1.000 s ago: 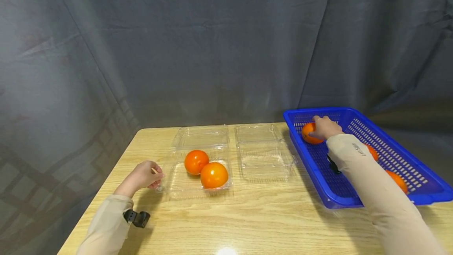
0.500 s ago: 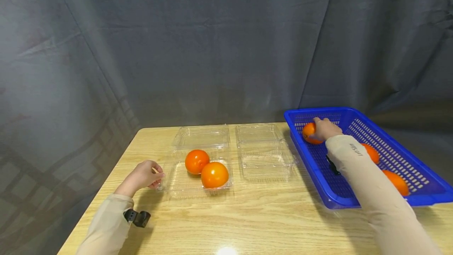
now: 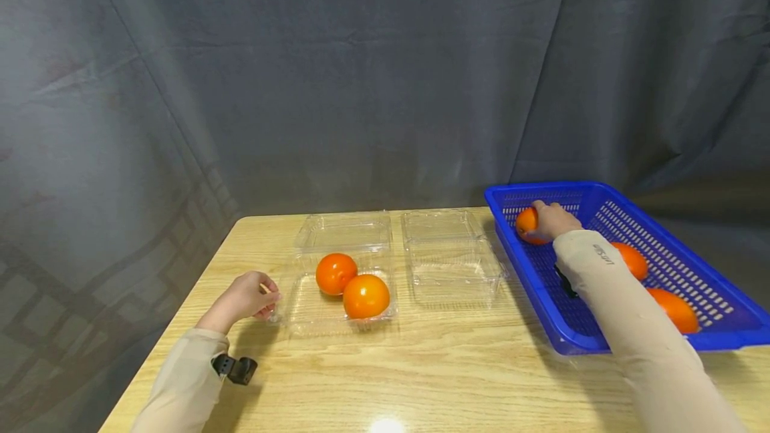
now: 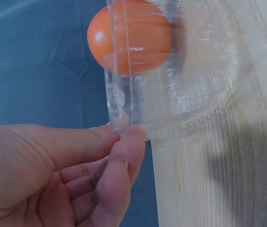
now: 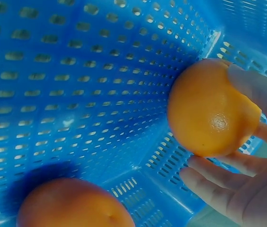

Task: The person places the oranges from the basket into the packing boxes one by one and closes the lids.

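My left hand [image 3: 246,299] pinches the left front corner of a clear plastic clamshell box [image 3: 313,316] between thumb and index finger; in the left wrist view that thin corner [image 4: 120,124] shows between the fingertips. Two oranges, one behind [image 3: 336,274] and one in front [image 3: 366,296], lie in the box's right half. Inside the blue basket [image 3: 526,299], my right hand [image 3: 555,221] holds another orange [image 5: 209,113] near the far left corner. Its thumb lies over one side of the fruit, and the other fingers curve along the opposite side.
A second clear clamshell box [image 3: 454,269], lid up, stands between the first box and the basket. Two more oranges lie in the basket, a middle one [image 3: 630,260] and a nearer one [image 3: 676,311], partly behind my right sleeve. A grey curtain [image 3: 373,85] hangs behind the table.
The head view has shifted slightly, so the things sit a little farther right. My right hand has settled a bit further around its orange. My left hand keeps its pinch on the box corner.
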